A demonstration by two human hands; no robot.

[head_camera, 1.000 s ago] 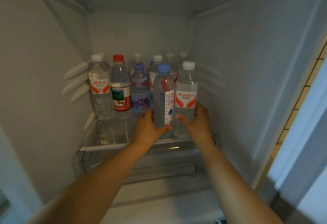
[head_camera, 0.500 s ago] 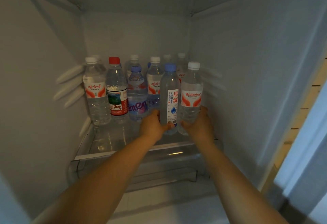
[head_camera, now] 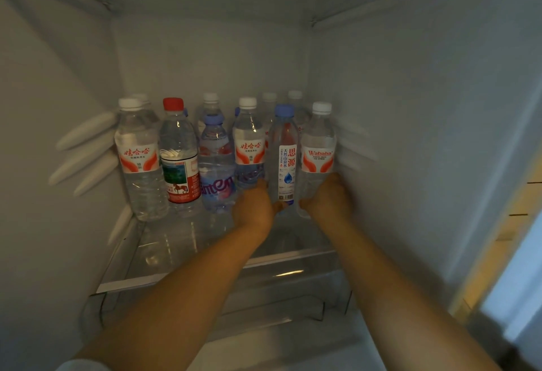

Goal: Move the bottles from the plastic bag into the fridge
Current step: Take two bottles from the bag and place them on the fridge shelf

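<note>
An open fridge, seen from above the person's forearms. Both hands reach in over a glass shelf [head_camera: 187,256] that carries a cluster of upright water bottles along its back edge.

The left hand [head_camera: 253,209] grasps the base of a slim blue-capped bottle [head_camera: 284,162]. The right hand [head_camera: 330,200] grasps the base of a white-capped bottle [head_camera: 318,150] that stands just beside it, at the shelf's right edge, near the fridge wall. Both bottles stand upright in the front row and appear to rest on the glass. The plastic bag is not in view.

To finish this step well, the two bottles likely need to be eased back until they sit square with the row, kept vertical, then let go gently so neither tips against its neighbours.

Readable labels: the slim bottle shows the Chinese characters 思源 and a blue water drop. The right bottle reads "Wahaha" in red. Two more bottles, one at the left edge [head_camera: 137,159] and one mid-row [head_camera: 249,148], carry 娃哈哈 in red. A red-capped bottle [head_camera: 179,159] shows a horse picture. A pink-lettered bottle [head_camera: 215,171] is only partly legible.
</note>
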